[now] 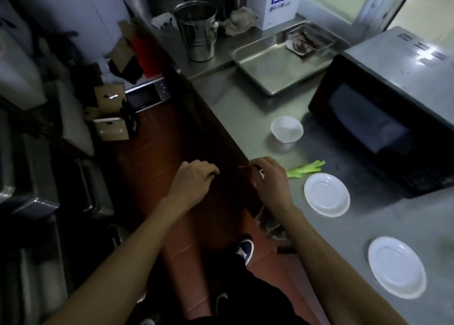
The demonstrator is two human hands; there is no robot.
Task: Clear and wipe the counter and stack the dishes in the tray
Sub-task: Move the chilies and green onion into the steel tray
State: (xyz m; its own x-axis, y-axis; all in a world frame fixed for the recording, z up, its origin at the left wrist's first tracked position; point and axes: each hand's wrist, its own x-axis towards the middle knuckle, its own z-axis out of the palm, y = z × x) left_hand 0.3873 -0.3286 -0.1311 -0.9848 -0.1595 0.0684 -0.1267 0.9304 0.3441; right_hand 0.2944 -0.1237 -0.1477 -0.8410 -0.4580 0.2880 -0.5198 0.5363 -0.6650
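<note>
My left hand [194,177] and my right hand [270,182] are both closed just off the steel counter's [245,118] front edge. They pinch the rim of a dark bag [255,177] with red and white marks; its body is lost in shadow. On the counter lie green vegetable scraps [304,170] right beside my right hand. A white bowl [287,129] stands farther back. One white plate [326,194] sits near my right wrist and a second white plate [396,267] lies closer to me. A steel tray [265,66] stands at the back.
A black microwave [380,128] fills the counter's right side. A metal bucket [196,29], a crumpled cloth [239,20] and a white box [275,2] stand behind the tray, which holds a small container [309,40]. Red floor and steel shelving lie to the left.
</note>
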